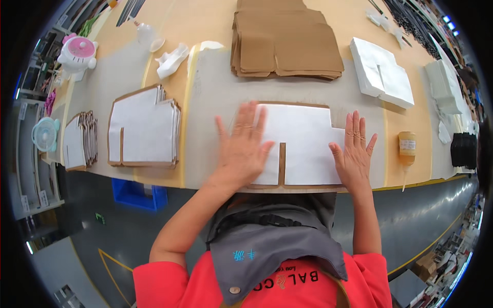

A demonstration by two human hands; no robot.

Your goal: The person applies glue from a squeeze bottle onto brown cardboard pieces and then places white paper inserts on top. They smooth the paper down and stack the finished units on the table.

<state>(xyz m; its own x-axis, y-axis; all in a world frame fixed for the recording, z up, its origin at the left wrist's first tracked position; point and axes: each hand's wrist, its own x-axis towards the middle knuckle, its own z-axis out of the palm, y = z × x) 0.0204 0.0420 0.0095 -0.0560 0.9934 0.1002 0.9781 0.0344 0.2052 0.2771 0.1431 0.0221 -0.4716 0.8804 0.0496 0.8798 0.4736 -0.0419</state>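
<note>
In front of me at the table's near edge lies a flat white sheet point(308, 138) with a slot and a notched corner. A brown sheet of like outline shows beneath it, along its far edge and through the slot. My left hand point(241, 143) rests on the sheet's left side, palm down with fingers apart, slightly blurred. At the right edge my right hand point(355, 149) lies flat, its fingers stretched out and partly spread. Neither hand grips anything.
Brown sheets point(282, 43) are stacked beyond my hands, white sheets point(381, 73) to their right. Layered white-and-brown pieces point(141, 126) stand at left. A glue bottle point(407, 149) lies near the right front edge. A small fan point(46, 134) and blue crate point(139, 192) are at left.
</note>
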